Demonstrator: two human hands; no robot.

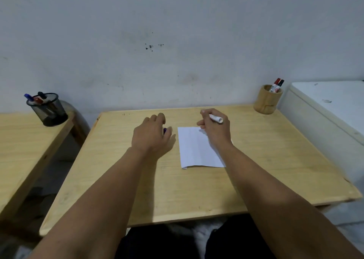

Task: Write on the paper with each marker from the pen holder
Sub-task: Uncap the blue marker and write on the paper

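The right hand (214,129) fingers grip a white marker (216,118) over the paper (195,150), its rear end pointing toward four o'clock. The left hand (152,135) curls on a blue cap (165,130) on the tabletop (275,160).

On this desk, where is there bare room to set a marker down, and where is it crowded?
Free: the near strip of the wooden desk below the paper, and the right side between the paper and the wooden pen holder. Crowded: the far middle, where the left hand covers a purple cap and the right hand holds a white marker over the paper.
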